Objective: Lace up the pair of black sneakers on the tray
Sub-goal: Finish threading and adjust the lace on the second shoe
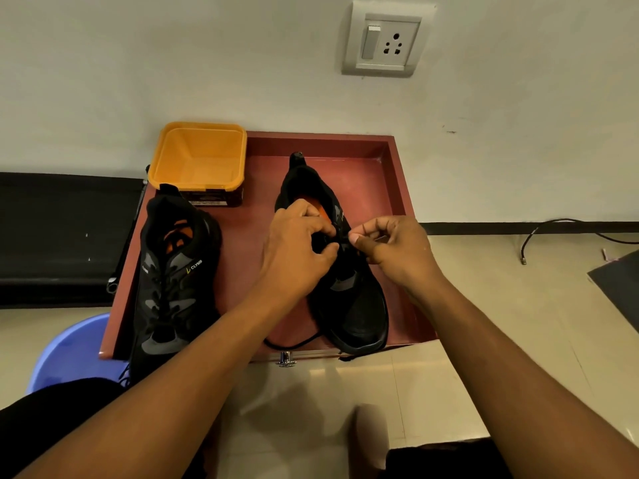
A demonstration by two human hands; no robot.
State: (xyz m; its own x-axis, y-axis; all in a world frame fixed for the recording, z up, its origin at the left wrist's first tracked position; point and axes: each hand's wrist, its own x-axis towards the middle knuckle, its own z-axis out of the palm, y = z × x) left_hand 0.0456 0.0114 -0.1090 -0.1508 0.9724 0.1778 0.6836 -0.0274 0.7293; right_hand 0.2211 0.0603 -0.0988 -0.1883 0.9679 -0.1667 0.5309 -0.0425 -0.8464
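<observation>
A: Black shoes, both on the tray (397,174)?

B: Yes. The laced shoe (173,288) lies along the tray's left edge, its toe poking past the near edge. The second shoe (356,305) sits right of the middle, toe at the near edge and heel toward the far edge.

A: And the hands?

B: Both are over the second shoe's opening. The left hand (297,250) has a narrow grip, with fingers and thumb curled onto the shoe's upper by the eyelets. The right hand (397,250) pinches the lace (294,344) between thumb and forefinger, just beside the left hand.

A: Where does the lace run?

B: A loose loop trails along the near edge, left of the toe.

A: Anything else there?

B: An orange tub (198,157) stands in the far left corner. A blue stool (69,350) shows under the near left corner.
</observation>
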